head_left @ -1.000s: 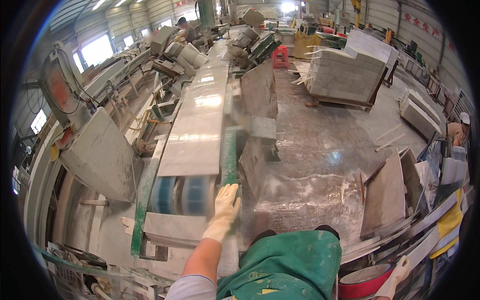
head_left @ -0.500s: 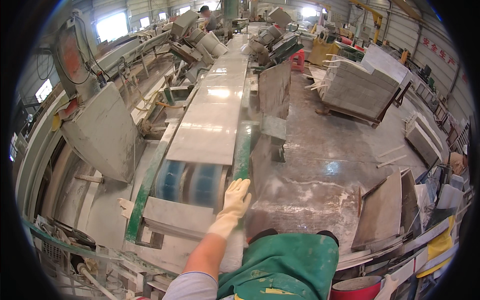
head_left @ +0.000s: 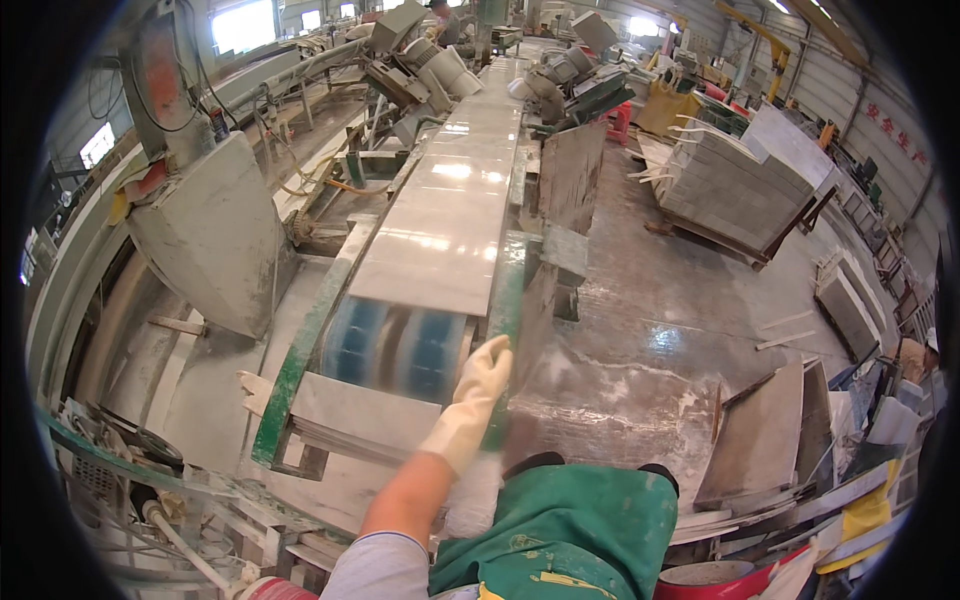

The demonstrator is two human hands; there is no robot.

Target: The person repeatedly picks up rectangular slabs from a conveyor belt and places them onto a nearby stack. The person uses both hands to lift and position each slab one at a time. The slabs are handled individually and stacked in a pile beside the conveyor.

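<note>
My left hand [head_left: 475,395], in a cream rubber glove, rests on the green side rail [head_left: 513,285] at the near right end of a long conveyor. Its fingers point forward along the rail, and nothing shows in it. Just ahead and to the left, a pale polished stone slab [head_left: 432,255] lies flat on the conveyor. Two blurred blue bands [head_left: 352,340] show on the roller between the slab's near edge and a pale crosspiece [head_left: 365,405]. My right hand is out of view.
Machine heads with motors [head_left: 440,70] flank the conveyor farther off. A large grey panel [head_left: 215,250] stands at left. Stacked slabs [head_left: 740,190] sit on a stand at right, above wet floor. Leaning slabs [head_left: 750,435] and a red tub [head_left: 705,578] are at lower right.
My left hand has shifted slightly forward and right along the rail, its fingers looking closer together. The conveyor appears farther right and higher as the view moved.
</note>
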